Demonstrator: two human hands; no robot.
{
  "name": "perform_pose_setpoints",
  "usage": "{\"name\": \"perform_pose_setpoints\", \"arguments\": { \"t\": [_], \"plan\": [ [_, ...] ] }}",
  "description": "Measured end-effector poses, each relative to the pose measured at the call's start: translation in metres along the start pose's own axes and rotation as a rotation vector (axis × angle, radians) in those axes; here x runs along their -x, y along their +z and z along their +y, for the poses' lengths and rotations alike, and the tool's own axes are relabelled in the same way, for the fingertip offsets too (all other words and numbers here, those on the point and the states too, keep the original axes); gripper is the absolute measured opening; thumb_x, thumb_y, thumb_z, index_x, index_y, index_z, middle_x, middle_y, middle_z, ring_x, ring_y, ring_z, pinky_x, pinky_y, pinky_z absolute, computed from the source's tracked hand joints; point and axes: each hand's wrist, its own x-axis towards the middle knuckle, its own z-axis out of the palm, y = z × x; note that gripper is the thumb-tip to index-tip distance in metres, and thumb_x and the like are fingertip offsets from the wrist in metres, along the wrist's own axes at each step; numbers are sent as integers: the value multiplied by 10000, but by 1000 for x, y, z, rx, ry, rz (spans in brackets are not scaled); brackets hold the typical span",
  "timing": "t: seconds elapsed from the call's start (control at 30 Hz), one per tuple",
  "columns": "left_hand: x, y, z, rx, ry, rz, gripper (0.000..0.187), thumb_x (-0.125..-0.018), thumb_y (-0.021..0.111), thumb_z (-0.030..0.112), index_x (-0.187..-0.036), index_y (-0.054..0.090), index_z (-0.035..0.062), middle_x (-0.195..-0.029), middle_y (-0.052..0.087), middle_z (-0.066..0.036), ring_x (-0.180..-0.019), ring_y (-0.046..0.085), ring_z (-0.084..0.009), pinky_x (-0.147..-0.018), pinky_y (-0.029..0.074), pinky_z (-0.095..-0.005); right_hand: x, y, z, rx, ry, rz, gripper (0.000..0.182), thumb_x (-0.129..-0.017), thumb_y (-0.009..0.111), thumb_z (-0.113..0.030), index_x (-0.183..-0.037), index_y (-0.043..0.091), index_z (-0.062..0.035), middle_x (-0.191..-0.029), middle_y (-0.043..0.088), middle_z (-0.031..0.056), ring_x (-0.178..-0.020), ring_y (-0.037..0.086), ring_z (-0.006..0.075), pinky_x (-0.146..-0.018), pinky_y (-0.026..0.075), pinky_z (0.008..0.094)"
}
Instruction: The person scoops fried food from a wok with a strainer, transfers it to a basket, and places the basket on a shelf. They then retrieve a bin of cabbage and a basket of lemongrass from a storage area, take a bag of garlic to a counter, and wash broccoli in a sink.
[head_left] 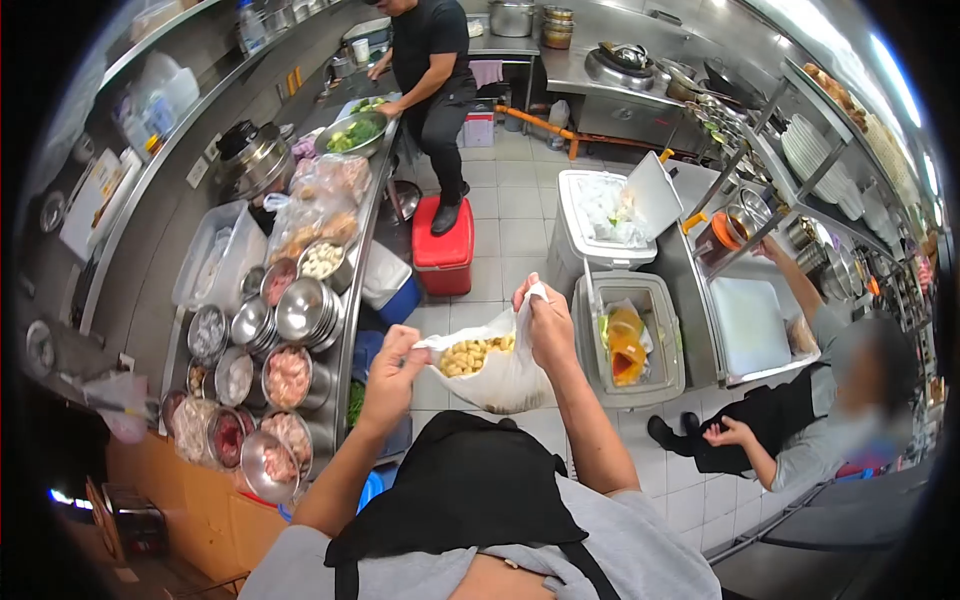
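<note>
A white bag (505, 383) hangs between my two hands, its mouth spread wide and pale yellow pieces (477, 354) showing inside. My left hand (393, 372) pinches the bag's left edge. On the other side, my right hand (546, 322) grips the gathered top right edge, a little higher than the left. The bag's underside is in the air above the tiled floor, in front of my black apron (455, 490).
At left, a steel counter holds metal bowls (287, 377) of meat and a plastic bin (222, 252). A red cooler (443, 245) and open bins (631, 340) stand on the floor. One person (430, 70) is ahead; another (830, 400) reaches across the right counter.
</note>
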Motion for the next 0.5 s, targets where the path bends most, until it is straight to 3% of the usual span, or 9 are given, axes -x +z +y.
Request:
{"name": "perform_pose_setpoints", "arguments": {
  "t": [0.17, 0.27, 0.33, 0.5],
  "plan": [
    [-89, 15, -18, 395, -134, 67, 178, -931, 440, 156, -787, 472, 56, -804, 470, -14, -845, 437, -111, -848, 316, -237, -80, -37, -21, -67, -29, 18, 381, -969, 400, -293, -677, 508, -74, -654, 438, -31, -594, 352, 44, -527, 267, 209],
    [-158, 26, -32, 419, -148, -1, 182, -932, 439, 154, -782, 476, 58, -758, 469, -16, -823, 445, -114, -849, 320, -251, -137, -51, -24, -85, -63, 70, 368, -968, 405, -283, -683, 508, -73, -655, 438, -33, -596, 354, 40, -523, 265, 206],
    [-209, 38, -47, 434, -109, 0, 187, -937, 443, 162, -784, 470, 59, -723, 456, -3, -757, 443, -108, -814, 348, -257, -179, -67, -16, -54, -97, 99, 339, -962, 409, -259, -695, 502, -73, -651, 437, -35, -589, 351, 38, -516, 261, 205],
    [-333, 53, -61, 683, -263, -158, 158, -936, 463, 175, -910, 527, 32, -668, 374, 40, -644, 374, -75, -717, 368, -259, -286, -97, -9, 96, -38, 93, 293, -939, 409, -218, -704, 499, -70, -684, 458, -22, -633, 372, 56, -574, 285, 201]
  ]
}}
